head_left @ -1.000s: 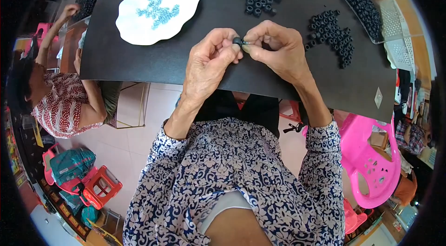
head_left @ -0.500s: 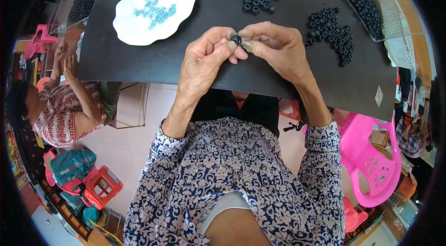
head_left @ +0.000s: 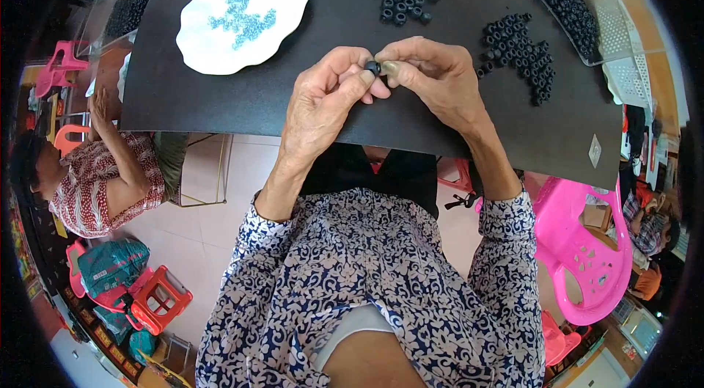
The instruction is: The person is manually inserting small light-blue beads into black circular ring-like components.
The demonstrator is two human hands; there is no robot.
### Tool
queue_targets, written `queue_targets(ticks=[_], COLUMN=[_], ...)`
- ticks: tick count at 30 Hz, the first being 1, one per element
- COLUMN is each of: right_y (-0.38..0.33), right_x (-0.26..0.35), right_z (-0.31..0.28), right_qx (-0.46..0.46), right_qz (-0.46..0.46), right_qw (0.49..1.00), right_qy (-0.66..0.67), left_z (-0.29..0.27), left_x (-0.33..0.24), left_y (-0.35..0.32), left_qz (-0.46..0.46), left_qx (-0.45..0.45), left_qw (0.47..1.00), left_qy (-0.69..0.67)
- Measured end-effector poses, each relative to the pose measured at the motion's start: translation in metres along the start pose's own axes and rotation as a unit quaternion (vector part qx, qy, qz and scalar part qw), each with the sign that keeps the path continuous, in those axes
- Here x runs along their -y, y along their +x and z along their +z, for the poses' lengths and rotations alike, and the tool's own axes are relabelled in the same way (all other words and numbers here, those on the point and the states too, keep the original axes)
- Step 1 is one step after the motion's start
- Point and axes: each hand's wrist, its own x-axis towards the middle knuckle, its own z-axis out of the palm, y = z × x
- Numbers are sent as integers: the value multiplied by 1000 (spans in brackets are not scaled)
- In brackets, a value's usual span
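A black work board [head_left: 242, 102] spans the lap, with pink plastic chairs [head_left: 579, 249] on the floor beyond it; at its middle the left hand [head_left: 323, 105] and right hand [head_left: 433, 80] meet fingertip to fingertip, both pinched on one small black ring [head_left: 373, 67]; the ring sits between the two grips, equally near each, its axis too small to tell; up and left of the grip lies a white plate [head_left: 213, 43] of blue beads [head_left: 240, 12]; loose black rings [head_left: 517, 47] lie to its right.
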Motion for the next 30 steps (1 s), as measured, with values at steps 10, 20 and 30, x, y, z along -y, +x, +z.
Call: queue_targets(ticks=[10, 20, 30], right_y=[-6, -3, 78], right_x=[-9, 26, 20], right_z=[9, -17, -82], right_qx=[10, -32, -69], right_qz=[26, 7, -157], right_qw=[999, 988, 847], right_qy=[18, -152, -503], left_z=[2, 3, 5], left_x=[1, 0, 3], left_y=[-13, -15, -16], left_qz=[-9, 6, 18], left_qx=[-10, -7, -8], left_qw=[999, 997, 997], left_qy=[30, 76, 79])
